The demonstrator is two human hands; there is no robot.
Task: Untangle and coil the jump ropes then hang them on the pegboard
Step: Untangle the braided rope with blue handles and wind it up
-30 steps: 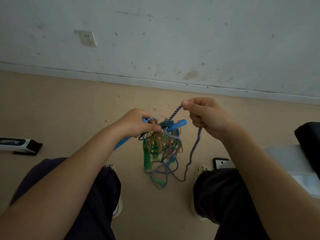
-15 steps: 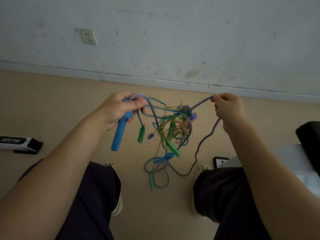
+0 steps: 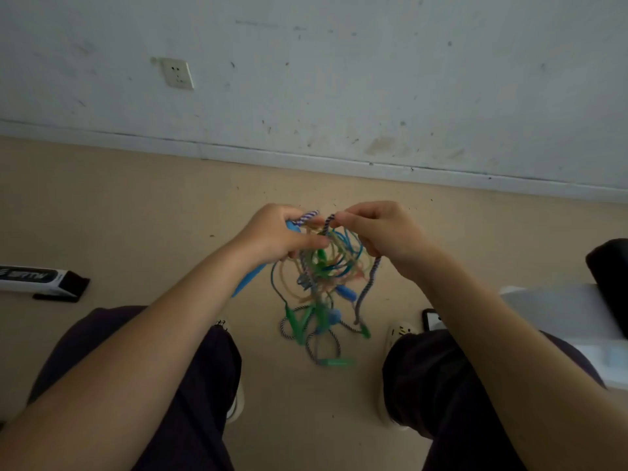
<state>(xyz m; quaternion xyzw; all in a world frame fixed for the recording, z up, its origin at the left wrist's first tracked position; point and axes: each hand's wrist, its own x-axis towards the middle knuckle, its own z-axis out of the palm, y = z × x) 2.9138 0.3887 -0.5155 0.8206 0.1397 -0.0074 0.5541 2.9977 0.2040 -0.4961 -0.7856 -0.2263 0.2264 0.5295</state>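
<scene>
A tangle of jump ropes point(image 3: 323, 277) hangs between my knees above the floor: thin green, blue and tan cords, a blue-and-white braided rope point(image 3: 368, 287), and green and blue handles. My left hand point(image 3: 275, 237) grips a long blue handle point(image 3: 249, 280) together with a bit of the braided rope. My right hand point(image 3: 377, 232) pinches the braided rope close beside the left hand, and the rope drops down from under that hand. The lower loops and a green handle point(image 3: 336, 362) are blurred. No pegboard is in view.
A white wall with a socket point(image 3: 177, 73) rises behind the beige floor point(image 3: 136, 205). A black-and-white box point(image 3: 37, 278) lies at the left. At the right are a phone point(image 3: 432, 319), a white surface point(image 3: 557, 311) and a dark object point(image 3: 610, 277). My legs flank the tangle.
My hands were spread apart with the tangle stretched between them; now they have come together at the middle and the tangle hangs lower and bunched.
</scene>
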